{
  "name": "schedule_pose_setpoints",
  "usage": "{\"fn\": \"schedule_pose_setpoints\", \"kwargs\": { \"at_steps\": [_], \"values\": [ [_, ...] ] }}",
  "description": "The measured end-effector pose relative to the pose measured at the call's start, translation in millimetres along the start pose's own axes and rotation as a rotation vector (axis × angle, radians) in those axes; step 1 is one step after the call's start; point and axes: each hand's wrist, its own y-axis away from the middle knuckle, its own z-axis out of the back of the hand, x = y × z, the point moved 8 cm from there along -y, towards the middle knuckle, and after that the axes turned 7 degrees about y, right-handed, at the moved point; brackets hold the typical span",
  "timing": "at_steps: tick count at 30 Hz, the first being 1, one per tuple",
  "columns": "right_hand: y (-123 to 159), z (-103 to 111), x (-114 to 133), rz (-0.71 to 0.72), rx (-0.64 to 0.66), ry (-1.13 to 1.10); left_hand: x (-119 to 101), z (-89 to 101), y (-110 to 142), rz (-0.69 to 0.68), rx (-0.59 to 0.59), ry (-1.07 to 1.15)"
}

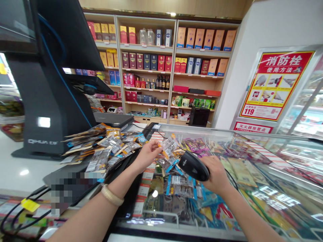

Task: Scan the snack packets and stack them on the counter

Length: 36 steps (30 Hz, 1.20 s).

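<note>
Between the fingers of my left hand is a small clear snack packet with orange ends. My right hand is wrapped round the handle of a black barcode scanner, its head turned left toward the packet and slightly apart from it. Below both hands, more packets with blue and orange ends lie on the glass freezer top. A larger heap of similar packets is piled to the left of my left hand, beside the till.
A black till with a screen stands at the left. Below the glass top, the display freezer holds bagged goods. Black cables hang at the lower left. Shelves with boxes and bottles line the back; a red sign is on the right wall.
</note>
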Motion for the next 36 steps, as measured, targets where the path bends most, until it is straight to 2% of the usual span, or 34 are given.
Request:
{"fn": "schedule_pose_setpoints", "kwargs": {
  "at_steps": [2,4,9,11,14,18,21,25,29,33,36],
  "values": [
    [1,2,-2,-0.001,-0.026,0.01,10,-4.0,-1,0.036,0.048,-0.158],
    [1,4,-3,0.001,-0.043,0.018,14,-2.3,-3,0.015,0.048,-0.433],
    [2,5,-4,-0.003,-0.046,0.035,-7,14.6,-1,-0.136,-0.1,-1.114],
    [2,4,-4,-0.004,-0.044,0.036,-13,27.0,2,-0.112,-0.172,-1.325],
    [2,3,-5,-0.006,-0.036,0.034,-10,52.2,4,0.016,-0.251,-1.538],
    [2,2,-5,-0.021,-0.029,0.038,12,79.3,0,0.152,-0.246,-1.521],
    [2,2,-4,-0.011,-0.03,0.041,20,87.3,-2,0.182,-0.268,-1.5],
    [3,1,-4,-0.008,-0.019,0.034,14,76.7,1,0.159,-0.262,-1.608],
    [3,0,-6,-0.025,-0.015,0.028,-6,57.4,7,0.078,-0.258,-1.649],
    [2,0,-7,-0.035,-0.01,0.019,-33,45.8,6,-0.134,-0.327,-1.407],
    [2,0,-6,-0.03,-0.013,0.021,-44,49.4,4,-0.285,-0.402,-0.978]
  ]
}}
